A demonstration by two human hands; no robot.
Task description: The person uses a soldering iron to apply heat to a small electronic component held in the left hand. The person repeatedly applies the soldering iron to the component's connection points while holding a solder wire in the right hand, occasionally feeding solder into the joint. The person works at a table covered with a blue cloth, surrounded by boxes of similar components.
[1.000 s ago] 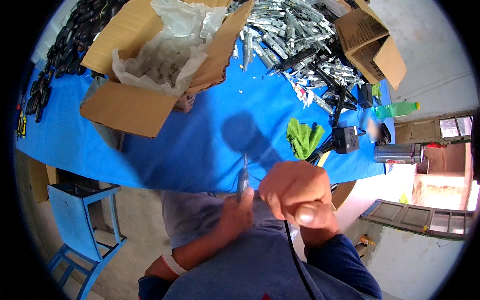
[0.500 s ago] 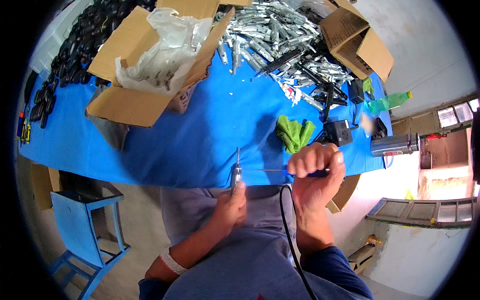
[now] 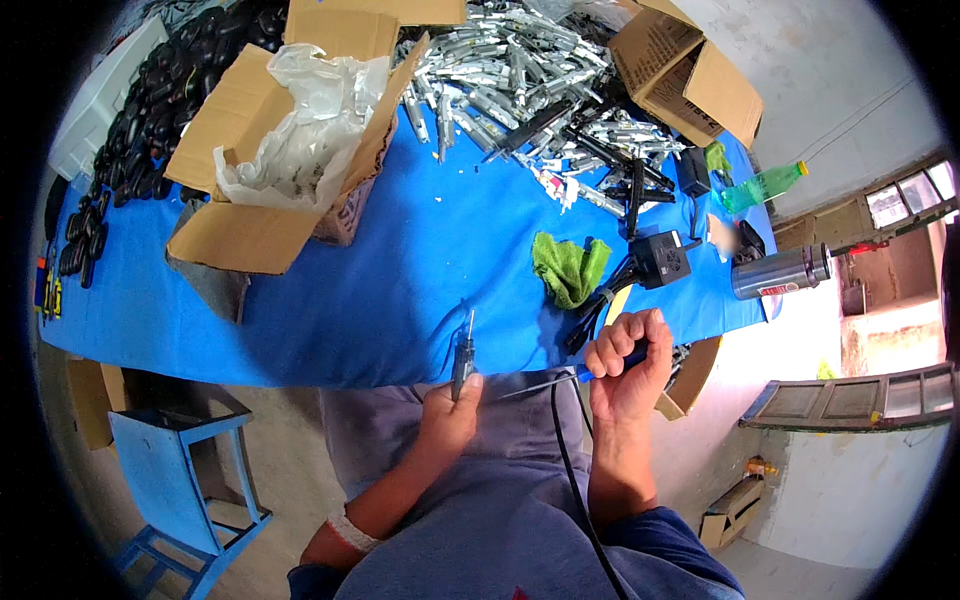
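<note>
My left hand [image 3: 447,418] is closed around the lower end of a slim grey device part [image 3: 463,362]. The part stands almost upright, and a thin metal rod juts from its top. In my closed right hand [image 3: 630,378] is a screwdriver [image 3: 586,373] with a blue and dark handle, mostly covered by the fingers. Its long thin shaft points left toward the left hand, with the tip a little short of the thumb. Both hands are at the near edge of the blue-covered table [image 3: 380,290]. A green cloth [image 3: 570,268] lies on the table beyond the right hand.
Farther back are a heap of silvery grey parts [image 3: 520,75], an open carton [image 3: 245,235] with plastic lining and many black casings [image 3: 160,110]. A black adapter [image 3: 660,260], tumbler [image 3: 782,272] and green bottle [image 3: 765,187] sit at right. A blue chair [image 3: 165,480] stands lower left.
The screwdriver's tip has come away from the grey part and dropped lower, so its shaft now slants. The part is held slightly lower. The whole view has shifted a little.
</note>
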